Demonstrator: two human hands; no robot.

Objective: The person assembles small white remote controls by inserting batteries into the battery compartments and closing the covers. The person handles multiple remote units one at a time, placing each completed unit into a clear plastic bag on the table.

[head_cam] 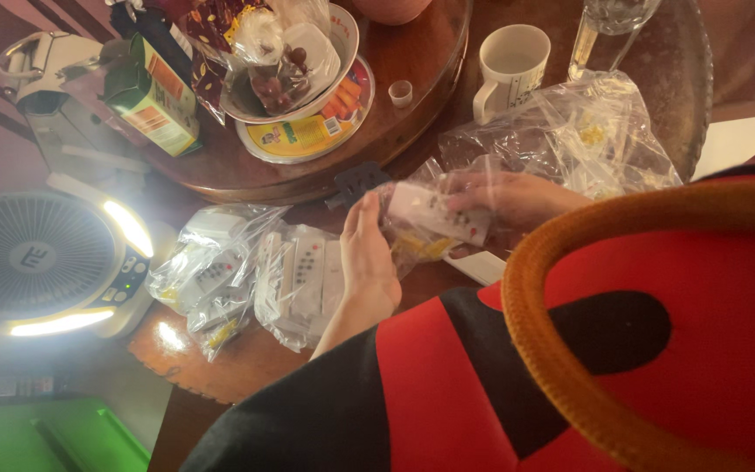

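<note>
Fingers of the right hand (504, 197) lie curled over a white switch part in a clear bag (434, 212), the fingertips pressed on its upper face, so the hand is closed on it from the right. The left hand (369, 262) stands on edge against the bag's left side, fingers straight and close together, the palm flat to the crinkled plastic rather than wrapped round it; whether its thumb pinches the bag from behind cannot be told. The bagged part sits between the two hands, just above the edge of the dark wooden table (246, 354), near the person's red and black sleeve (447, 385). Just left of the left hand lies a heap of similar bagged white parts (255, 275), touching one another and lit by a round white fan lamp (50, 262) at the table's left end. Behind the right hand, a larger pile of clear bags (578, 131) reaches toward a white mug (510, 65) and a glass (609, 26). A small black piece (356, 182) lies just beyond the left fingertips, at the rim of a round wooden turntable (395, 122) that carries a bowl of wrapped snacks (294, 61) and a green carton (155, 96).
</note>
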